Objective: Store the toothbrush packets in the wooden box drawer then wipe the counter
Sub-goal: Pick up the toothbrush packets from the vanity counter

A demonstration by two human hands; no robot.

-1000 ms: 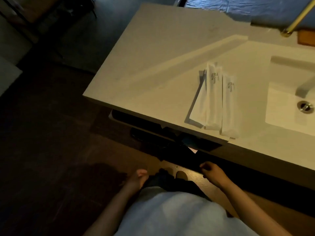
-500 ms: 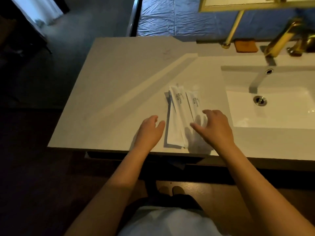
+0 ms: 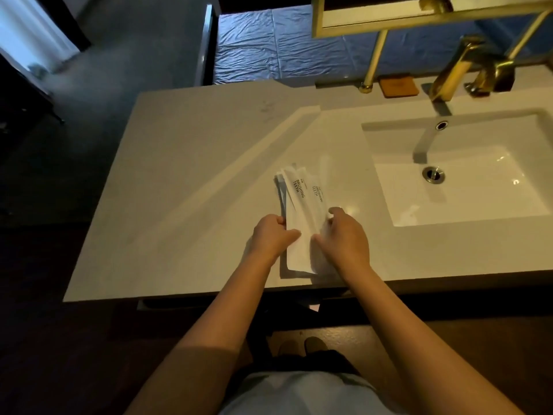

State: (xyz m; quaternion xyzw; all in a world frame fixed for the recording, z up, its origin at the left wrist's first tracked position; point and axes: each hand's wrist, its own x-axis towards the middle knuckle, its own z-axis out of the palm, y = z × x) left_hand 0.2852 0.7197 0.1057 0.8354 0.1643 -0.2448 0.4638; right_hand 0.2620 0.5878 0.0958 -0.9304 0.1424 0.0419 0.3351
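Long white toothbrush packets printed "BRUSHING TEETH" lie stacked together on the pale counter, near its front edge. My left hand pinches the stack's left side, thumb on top. My right hand closes on the stack's right side, fingers curled over the packets. The near ends of the packets are partly hidden by both hands. A dark drawer gap shows just under the counter's front edge; no wooden box is visible.
A white sink basin with a drain sits at the right. A gold faucet stands behind it, beside a small brown pad. A gold-framed shelf hangs above. Dark floor lies left of the counter.
Both hands rose from below the counter onto it, then closed in on the packets from either side. The spread packets are now gathered into one overlapping stack.
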